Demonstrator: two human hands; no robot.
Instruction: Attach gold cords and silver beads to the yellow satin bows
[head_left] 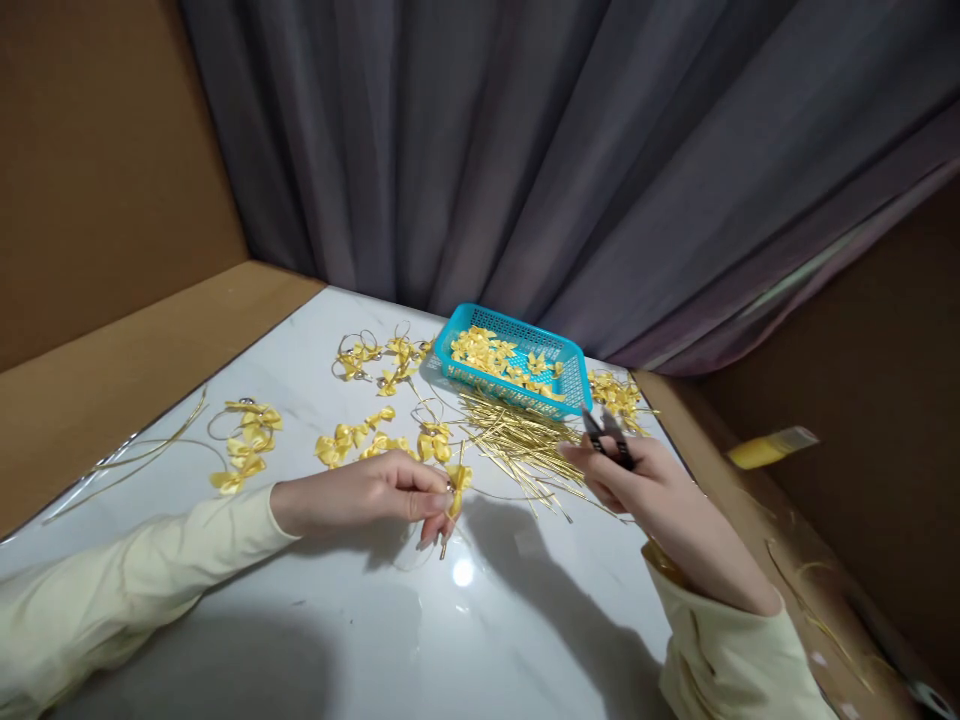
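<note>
Left hand (397, 490) over tabletop (375, 640), held bow (459, 488) at its fingertips. Right hand (641, 475) to its right, scissors (621, 455) in it. Loose bows (345, 440) just beyond left hand; bow strand (250, 440) left of those, long cords (169, 442) farther left. Basket (576, 388) beyond and between both hands, basket bows (480, 350) inside. Looped bows (360, 358) beyond left hand, left of basket. Cord pile (517, 445) before basket, between hands. Bow heap (619, 392) beyond right hand, right of basket. Curtain (450, 150) behind basket.
</note>
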